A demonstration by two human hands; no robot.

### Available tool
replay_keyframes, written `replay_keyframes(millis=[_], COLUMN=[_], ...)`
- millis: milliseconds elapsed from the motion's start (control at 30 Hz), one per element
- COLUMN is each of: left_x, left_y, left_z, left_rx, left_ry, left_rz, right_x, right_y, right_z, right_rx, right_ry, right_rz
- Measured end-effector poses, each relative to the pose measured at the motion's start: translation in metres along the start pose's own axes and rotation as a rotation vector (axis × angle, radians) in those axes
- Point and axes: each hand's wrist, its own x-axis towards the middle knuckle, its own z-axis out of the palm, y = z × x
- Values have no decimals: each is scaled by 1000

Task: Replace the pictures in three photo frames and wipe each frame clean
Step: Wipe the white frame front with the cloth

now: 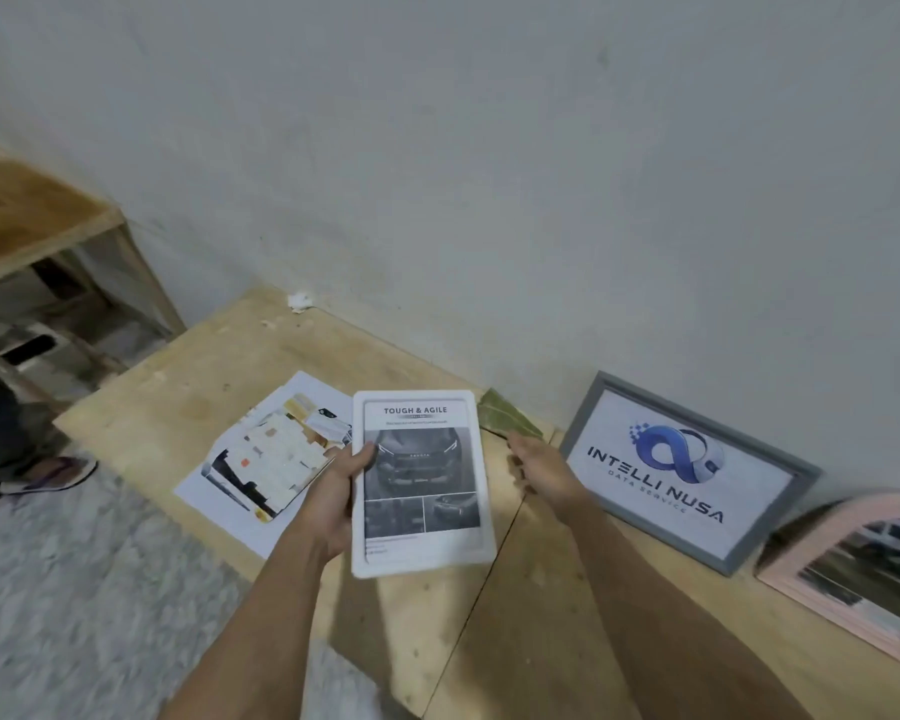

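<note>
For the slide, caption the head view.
Left hand holds a white frame; right hand reaches a green cloth by the wall.

White frame (421, 483) held; grey (689, 472), pink frames (853, 574) lean.

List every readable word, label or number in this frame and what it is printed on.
"TOUGH & AGILE": heading of the picture in the white frame held by the left hand.
"INTELLI NUSA" over "DATA SERVICE": picture in the grey frame against the wall.
White frame's smaller lines: too small to read.
Loose sheets, pink frame: nothing legible.
</note>
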Motion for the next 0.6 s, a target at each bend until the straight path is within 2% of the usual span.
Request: replay_keyframes(millis=[167, 267, 367, 500, 600], left_x=[51, 75, 86, 92, 94], left_y=[8, 9, 10, 8, 6], left_z=[-5, -7, -5, -4, -10], left_rx=[-28, -67, -91, -89, -94], left_ry=[79, 89, 98, 99, 113], left_rz=[-32, -47, -45, -50, -65], right_x=[111, 156, 172, 179, 172], right_y=[-10, -4, 0, 12, 11], right_z=[-9, -6, -1, 6, 6], right_rx=[-373, -522, -535, -589, -525], right_ry=[133, 130, 130, 218, 146], right_rz=[-2, -22, -75, -159, -157])
